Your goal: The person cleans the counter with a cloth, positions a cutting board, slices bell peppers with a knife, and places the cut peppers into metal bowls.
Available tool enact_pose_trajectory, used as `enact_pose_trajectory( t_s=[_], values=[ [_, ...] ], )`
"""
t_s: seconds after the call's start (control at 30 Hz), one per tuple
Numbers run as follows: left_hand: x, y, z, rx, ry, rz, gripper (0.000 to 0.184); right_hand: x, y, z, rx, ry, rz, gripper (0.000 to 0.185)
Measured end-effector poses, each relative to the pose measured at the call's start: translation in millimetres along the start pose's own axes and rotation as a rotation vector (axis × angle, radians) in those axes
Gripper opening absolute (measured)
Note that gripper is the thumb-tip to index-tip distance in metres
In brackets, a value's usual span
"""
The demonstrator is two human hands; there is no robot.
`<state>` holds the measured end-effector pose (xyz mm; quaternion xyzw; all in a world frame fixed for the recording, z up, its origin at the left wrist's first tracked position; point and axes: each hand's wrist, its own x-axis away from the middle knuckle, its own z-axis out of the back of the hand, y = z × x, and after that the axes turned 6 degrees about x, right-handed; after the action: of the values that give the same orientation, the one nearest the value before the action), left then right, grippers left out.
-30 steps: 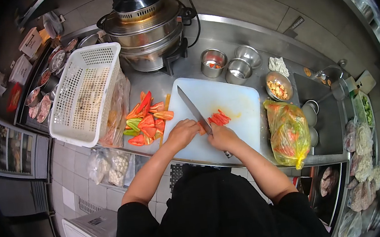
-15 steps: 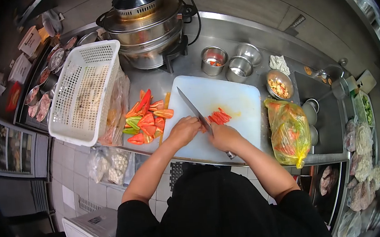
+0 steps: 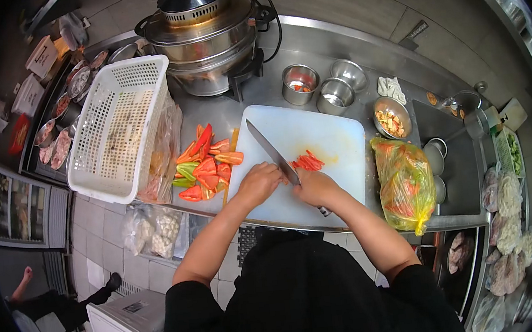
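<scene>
My right hand (image 3: 317, 188) is wrapped round the handle of a kitchen knife (image 3: 266, 145), whose blade points away and to the left over a white cutting board (image 3: 340, 139). Close against the left side of the blade, my left hand (image 3: 262, 183) has its fingers curled down; whatever they hold is hidden. Sliced red pepper strips (image 3: 308, 160) lie in a small pile just right of the blade. Beside the board's left edge sits a heap of cut red, orange and green pepper pieces (image 3: 205, 165).
A white perforated basket (image 3: 118, 129) stands at left, with a large steel cooker (image 3: 206, 40) behind. Steel pots (image 3: 300, 84) sit beyond the board. At right are a yellow bag of peppers (image 3: 405, 184), a bowl of chopped food (image 3: 391, 119) and a sink (image 3: 454, 154).
The knife and my right hand have shifted very slightly. The reddish bit between my left fingers and the blade no longer shows. Another person's arm and leg have appeared at the lower left.
</scene>
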<state>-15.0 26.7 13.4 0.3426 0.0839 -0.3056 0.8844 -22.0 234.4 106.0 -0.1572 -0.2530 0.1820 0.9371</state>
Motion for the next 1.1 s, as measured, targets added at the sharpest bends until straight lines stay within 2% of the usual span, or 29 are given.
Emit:
enact_pose_trajectory(
  t_s=[0.23,0.3,0.43,0.67,0.73,0.77,0.8,0.83,0.87,0.93,0.97,1.03,1.1],
  values=[
    [0.3,1.6,0.0,-0.007,0.042,-0.019,0.009,2.5,-2.6,-7.8,-0.093,-0.024,-0.049,0.044],
    [-0.2,3.1,1.6,0.007,0.041,-0.016,0.008,2.7,0.4,2.0,0.001,0.005,0.016,0.038],
    [1.8,2.2,-6.1,-0.001,0.083,0.018,0.007,-0.4,5.0,-27.5,0.019,0.076,-0.003,0.036],
    [5.0,12.6,-1.9,-0.037,0.056,0.052,0.008,12.0,26.7,6.1,-0.532,-0.005,-0.022,0.037],
    [5.8,18.4,-1.1,0.219,0.242,0.377,0.014,18.1,34.0,4.1,-0.632,-0.003,-0.026,0.037],
    [4.9,19.2,-1.7,0.210,0.245,0.382,0.014,20.1,38.6,0.6,-0.788,-0.006,-0.012,0.030],
    [2.9,20.3,-3.4,0.595,0.337,0.590,0.025,21.2,41.6,-2.3,-0.943,-0.011,0.002,0.023],
    [0.3,21.8,-5.9,0.986,0.427,0.788,0.035,21.5,44.0,-4.9,-0.944,-0.016,0.009,0.023],
    [-4.2,24.0,-10.1,0.981,0.434,0.790,0.035,21.6,46.7,-7.2,-1.053,-0.066,0.033,0.021],
    [-20.4,40.9,-6.1,1.827,0.439,0.924,0.052,21.3,48.6,-8.9,-1.160,-0.123,0.060,0.018],
    [-25.5,51.0,-0.1,1.823,0.445,0.924,0.052,20.8,48.8,-9.2,-1.199,-0.164,0.068,0.017],
    [-35.9,75.8,18.7,1.966,0.249,0.772,0.056,18.8,51.1,-9.4,-1.240,-0.206,0.078,0.016],
    [-30.6,58.5,1.9,1.854,0.215,0.811,0.051,16.4,57.6,-8.2,-1.203,-0.193,0.061,0.018]
  ],
)
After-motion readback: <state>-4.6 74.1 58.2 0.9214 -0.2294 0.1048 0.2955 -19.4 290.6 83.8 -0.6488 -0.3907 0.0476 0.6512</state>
